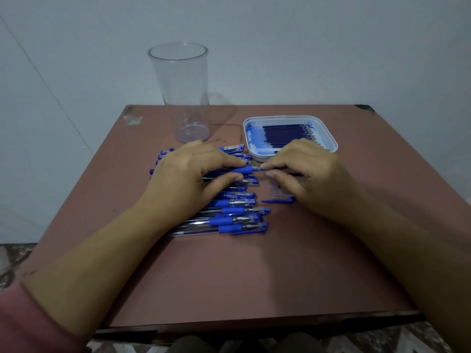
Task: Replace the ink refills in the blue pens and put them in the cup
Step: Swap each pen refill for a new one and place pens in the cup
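Head view, nearest first: a pink sleeve (23, 324) covers the left forearm at the bottom corner, and both bare forearms reach forward over the reddish-brown worktop (229, 276). Left hand (188, 174) is curled, thumb and fingers closed around the blue grip of one pen (242, 170) held level above the pile. Right hand (308, 169) is also curled, its thumb and forefinger pinched at the pen's tip end; what exactly it pinches is too small to make out. Beneath the left hand lies a row of blue pens (229, 212), side by side and mostly capped; about six show clearly at the near end, while the farther ones are hidden by the hand, so no full count is possible. One loose blue cap (279, 200) lies just beside the row, under the right hand. Beyond the right hand sits one white tray (257, 118) holding a bundle of dark blue refills (285, 135), packed too closely to count, its near edge covered by the knuckles. Farthest back stands one tall clear cup (182, 93), upright, near the worktop's rear edge, with no pens in it.
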